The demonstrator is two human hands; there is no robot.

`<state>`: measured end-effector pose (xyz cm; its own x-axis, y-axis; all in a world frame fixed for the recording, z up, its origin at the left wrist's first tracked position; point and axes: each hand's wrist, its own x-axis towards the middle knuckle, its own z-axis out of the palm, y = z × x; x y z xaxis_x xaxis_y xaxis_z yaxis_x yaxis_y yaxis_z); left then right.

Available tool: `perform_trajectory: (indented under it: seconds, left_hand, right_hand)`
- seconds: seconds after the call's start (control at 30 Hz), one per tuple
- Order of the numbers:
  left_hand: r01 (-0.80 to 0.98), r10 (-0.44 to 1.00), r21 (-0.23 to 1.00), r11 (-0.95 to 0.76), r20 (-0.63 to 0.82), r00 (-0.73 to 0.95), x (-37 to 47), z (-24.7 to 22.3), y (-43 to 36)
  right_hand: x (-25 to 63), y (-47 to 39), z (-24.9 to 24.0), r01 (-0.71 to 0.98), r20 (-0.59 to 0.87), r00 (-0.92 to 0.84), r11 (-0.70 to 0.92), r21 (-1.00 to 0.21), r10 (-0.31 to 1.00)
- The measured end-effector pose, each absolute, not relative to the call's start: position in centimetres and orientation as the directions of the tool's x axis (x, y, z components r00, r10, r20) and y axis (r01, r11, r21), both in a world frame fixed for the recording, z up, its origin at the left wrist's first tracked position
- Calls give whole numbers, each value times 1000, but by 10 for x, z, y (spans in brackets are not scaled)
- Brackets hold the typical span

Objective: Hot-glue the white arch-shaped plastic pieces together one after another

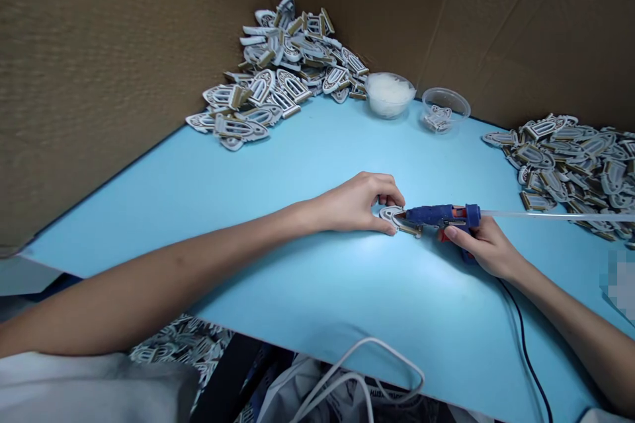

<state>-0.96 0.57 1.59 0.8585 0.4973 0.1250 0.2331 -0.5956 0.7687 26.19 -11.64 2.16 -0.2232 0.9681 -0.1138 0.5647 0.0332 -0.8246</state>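
Note:
My left hand (354, 203) is closed on a small white arched window-shaped piece (391, 214) with a gold-brown edge, pinching it between thumb and fingers on the blue tabletop. My right hand (489, 248) grips a blue hot glue gun (436, 214) with a red trigger. The gun points left, its nozzle over the piece; whether the tip touches it I cannot tell. From the gun's back end a long clear glue stick (555, 215) sticks out to the right.
Similar arched pieces lie in a pile (288, 59) at the back left and another (580, 165) at the right. A clear tub of white material (390, 94) stands beside a tub with small parts (441, 117). Cardboard walls (377, 6) enclose the table (297, 277). A black cord (520, 324) trails forward.

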Motion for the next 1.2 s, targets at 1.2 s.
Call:
perform_trajectory:
  seconds: [1.2]
  left_hand:
    - [214,479,769,-602,133,868,-11,15,6]
  right_hand:
    - [259,-115,25,559,-75,-240,75,-826,968]
